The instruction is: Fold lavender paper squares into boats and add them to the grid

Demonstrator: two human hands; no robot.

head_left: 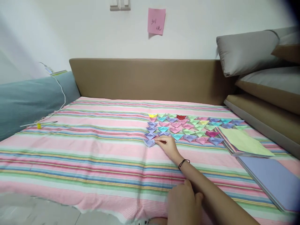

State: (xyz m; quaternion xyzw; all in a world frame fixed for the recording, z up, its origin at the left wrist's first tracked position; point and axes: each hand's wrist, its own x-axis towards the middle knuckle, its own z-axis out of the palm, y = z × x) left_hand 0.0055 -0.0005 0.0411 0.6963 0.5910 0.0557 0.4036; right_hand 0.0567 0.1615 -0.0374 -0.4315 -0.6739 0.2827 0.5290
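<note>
Several small folded paper pieces (187,128) in purple, teal, pink, green, yellow and red lie in rows on the striped bed sheet (93,150). My right hand (167,146) reaches out to the front left corner of the rows. Its fingertips pinch the edge of a purple folded piece (150,142) lying on the sheet. A black band circles that wrist. My left hand (184,204) rests low near the bed's front edge, beside my right forearm, fingers curled under with nothing showing in them.
Stacks of flat coloured paper, yellow-green on top (243,141) and lilac (274,178), lie at the right. Brown and grey cushions (248,53) pile up beyond them. A brown headboard (145,79) runs behind. At the left are a teal blanket (28,100), a white cable and a small yellow object (38,126).
</note>
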